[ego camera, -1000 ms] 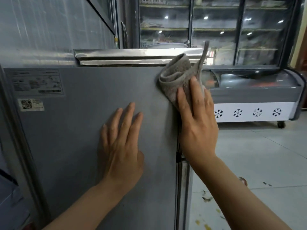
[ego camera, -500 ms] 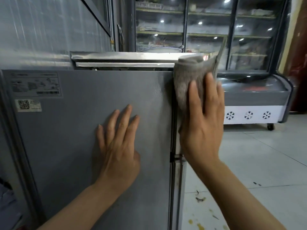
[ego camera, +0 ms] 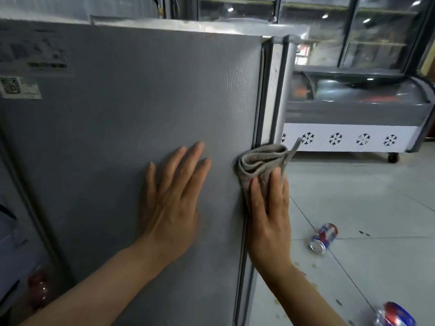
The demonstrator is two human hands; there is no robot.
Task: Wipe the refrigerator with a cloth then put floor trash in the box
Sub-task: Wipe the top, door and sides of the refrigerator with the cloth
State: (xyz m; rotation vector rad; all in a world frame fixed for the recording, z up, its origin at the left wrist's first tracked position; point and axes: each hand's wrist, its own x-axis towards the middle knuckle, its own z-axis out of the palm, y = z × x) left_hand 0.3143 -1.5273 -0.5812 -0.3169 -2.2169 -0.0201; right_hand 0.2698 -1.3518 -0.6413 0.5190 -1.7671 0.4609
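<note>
Most of the view is filled by the grey side panel of the refrigerator (ego camera: 113,142), whose front edge and door seam are seen running down the right of the panel. Two labels (ego camera: 35,57) are stuck near its upper left corner, the lower one carrying a square code. Behind it, to the right, a chest freezer (ego camera: 353,109) with a curved glass lid and a white band printed with snowflakes is stood on the pale tiled floor (ego camera: 376,196), and tall glass-door display coolers (ego camera: 353,31) are seen behind that.

The left hand (ego camera: 171,203) is laid flat against the panel, fingers spread wide and pointing upward, nothing held in it. The right hand (ego camera: 268,212) is pressed against the front edge of the refrigerator, just right of the left hand, with a folded grey cloth (ego camera: 261,161) pinned under its fingers. The cloth is bunched above the fingertips, touching the door seam, and a loose strip of it is stuck up to the right.

On the floor, a crushed drink can (ego camera: 323,236) in red, white and blue is lying on its side near the right forearm. A second can (ego camera: 393,315) of the same colours is partly cut off at the bottom edge. Small dark specks and yellowish stains are scattered on the tiles around them.
</note>
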